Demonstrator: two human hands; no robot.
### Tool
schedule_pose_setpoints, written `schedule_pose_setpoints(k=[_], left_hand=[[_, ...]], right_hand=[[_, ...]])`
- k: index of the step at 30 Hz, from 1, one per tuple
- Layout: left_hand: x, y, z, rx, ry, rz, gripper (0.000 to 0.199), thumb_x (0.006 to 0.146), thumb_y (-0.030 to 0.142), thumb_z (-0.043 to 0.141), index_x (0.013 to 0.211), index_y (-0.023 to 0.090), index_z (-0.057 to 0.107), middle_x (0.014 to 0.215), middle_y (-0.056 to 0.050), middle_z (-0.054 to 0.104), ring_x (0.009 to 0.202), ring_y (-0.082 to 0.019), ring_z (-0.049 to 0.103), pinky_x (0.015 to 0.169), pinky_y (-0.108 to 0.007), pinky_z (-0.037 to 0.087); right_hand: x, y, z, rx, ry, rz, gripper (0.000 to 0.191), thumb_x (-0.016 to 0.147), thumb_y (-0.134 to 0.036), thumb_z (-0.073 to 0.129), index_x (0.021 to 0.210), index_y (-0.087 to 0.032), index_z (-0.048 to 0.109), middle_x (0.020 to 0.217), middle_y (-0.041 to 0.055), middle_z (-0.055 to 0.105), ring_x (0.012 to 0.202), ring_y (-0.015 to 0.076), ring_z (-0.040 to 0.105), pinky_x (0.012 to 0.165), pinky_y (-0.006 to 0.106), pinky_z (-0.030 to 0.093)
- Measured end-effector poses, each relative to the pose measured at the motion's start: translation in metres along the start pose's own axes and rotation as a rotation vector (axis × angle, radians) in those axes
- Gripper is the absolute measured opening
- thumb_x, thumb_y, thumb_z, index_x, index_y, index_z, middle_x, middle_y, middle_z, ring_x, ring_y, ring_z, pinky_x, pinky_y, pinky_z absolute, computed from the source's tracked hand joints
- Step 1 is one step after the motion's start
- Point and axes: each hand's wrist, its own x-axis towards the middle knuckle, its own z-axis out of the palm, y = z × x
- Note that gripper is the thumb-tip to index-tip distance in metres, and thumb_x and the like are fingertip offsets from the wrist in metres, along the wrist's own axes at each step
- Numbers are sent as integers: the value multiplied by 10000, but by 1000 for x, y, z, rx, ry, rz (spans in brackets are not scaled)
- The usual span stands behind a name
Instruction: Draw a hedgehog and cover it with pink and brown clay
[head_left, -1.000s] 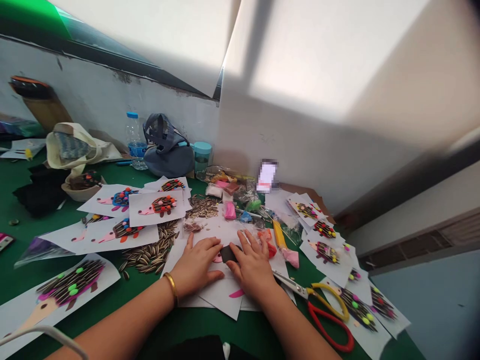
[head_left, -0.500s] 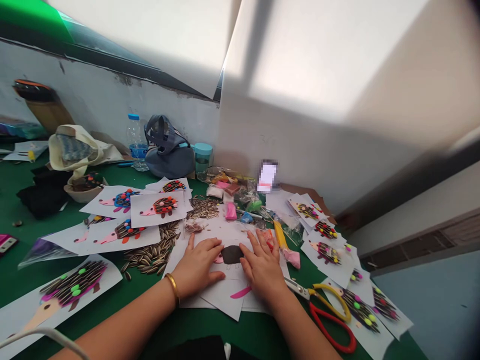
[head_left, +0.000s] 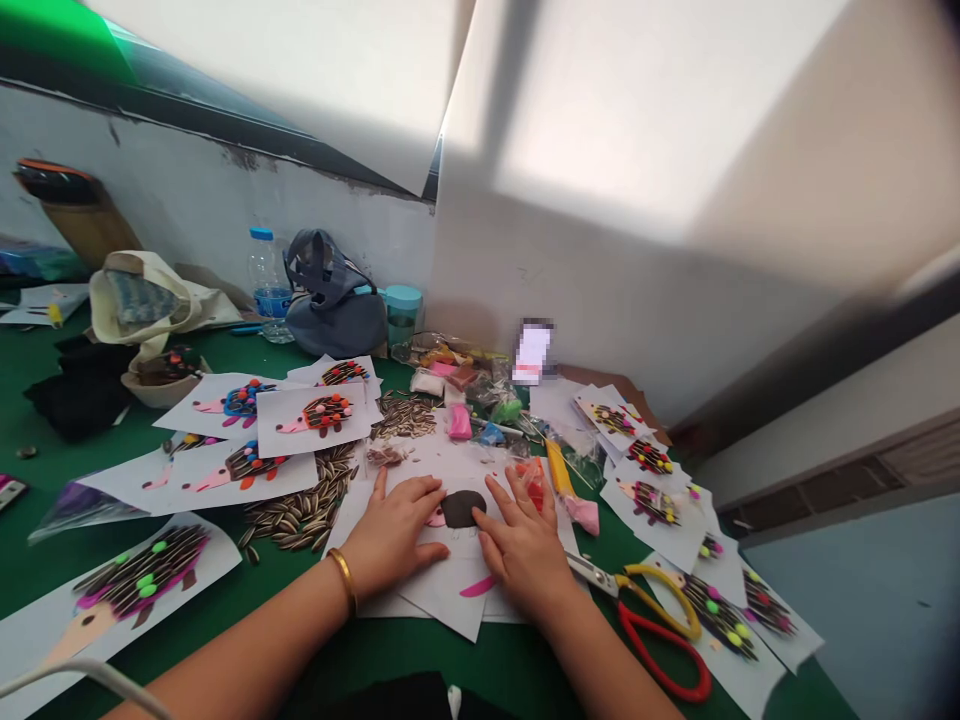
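Note:
A white sheet of paper [head_left: 427, 578] lies in front of me, bearing a flat dark clay oval [head_left: 463, 508] with a bit of pink clay at its left end. Pencil lines show just below the oval. My left hand [head_left: 401, 525] lies spread on the paper, fingertips close to the pink end. From the other side, my right hand [head_left: 521, 530] rests with fingers apart, its index finger touching the oval's right edge. A magenta strip [head_left: 477, 587] lies lower on the paper, partly under my right hand.
Sunflower seeds [head_left: 304, 505] are heaped at left. Finished hedgehog pictures [head_left: 315, 420] lie on both sides. Scissors [head_left: 637, 600] with red and yellow handles lie at right. Clay packets [head_left: 459, 422], a phone [head_left: 533, 352], a bottle [head_left: 268, 285] and a blue bag [head_left: 330, 310] stand behind.
My right hand's fingers have shifted slightly, and the index fingertip now sits on the oval's right edge. My left hand stays in place. The view has moved a little.

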Motion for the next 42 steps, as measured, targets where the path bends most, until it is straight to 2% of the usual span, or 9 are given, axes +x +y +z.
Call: schedule_pose_setpoints(k=[9,18,23,27,30,32,35,39,42], left_hand=[[1,3,-4,8,-17,-12,579,781,441,700,1311,248,568,1406,-118,537,1324,-316,456,1154,-634,-22],[1,0,-2,-10,-10,-3,590,774,425,713,1317,250,562,1407,-131,534,1320,-330,456,1137,-666,-22],[0,0,-2,-12,-18,-4,587,783,429,703,1325,259,553,1421,-124,522,1328,-333,449,1136,-667,-25],[0,0,-3,-8,-30,-3,595,795,430,692,1344,270,529,1436,-118,508,1340,-318,436,1139,-653,-45],[0,0,-2,-4,-25,-5,597,798,430,689,1349,274,521,1436,-113,510,1339,-310,439,1149,-637,-37],[0,0,-2,-3,-19,-4,598,796,422,692,1348,271,519,1430,-111,515,1336,-308,443,1151,-636,-35],[0,1,-3,-5,-20,0,603,789,407,702,1346,265,517,1424,-113,520,1337,-307,441,1145,-648,-39],[0,2,-4,-9,-24,-7,605,784,392,707,1344,267,514,1421,-119,520,1332,-311,442,1138,-665,-25],[-1,2,-3,-6,-6,2,596,780,393,708,1333,268,524,1405,-112,529,1315,-320,455,1137,-670,-10]], right_hand=[[3,-9,2,47,-11,-65,270,930,-394,548,1164,-350,674,1494,33,448,1436,289,282,1159,601,-6],[6,-7,1,31,-82,41,308,922,-414,546,1200,-329,649,1518,46,410,1444,302,255,1141,628,39],[6,13,-8,5,48,171,346,935,-268,484,1252,-276,621,1486,61,454,1417,301,303,1138,604,85],[4,36,-20,11,173,289,311,947,-227,458,1185,-259,657,1325,66,601,1262,277,470,1092,524,225],[3,40,-24,74,191,281,205,936,-259,521,1007,-239,712,1102,60,685,1047,239,557,956,410,350],[4,37,-23,85,147,243,158,917,-254,567,921,-242,724,982,52,691,956,226,563,873,379,362],[6,30,-19,19,49,218,109,877,-248,637,927,-268,732,910,49,676,917,234,550,822,386,350],[7,24,-15,-48,-16,228,87,854,-220,664,813,-269,723,908,37,667,922,237,544,841,415,342],[7,24,-12,-29,1,215,109,850,-184,650,765,-242,686,913,25,671,943,241,551,864,419,339]])
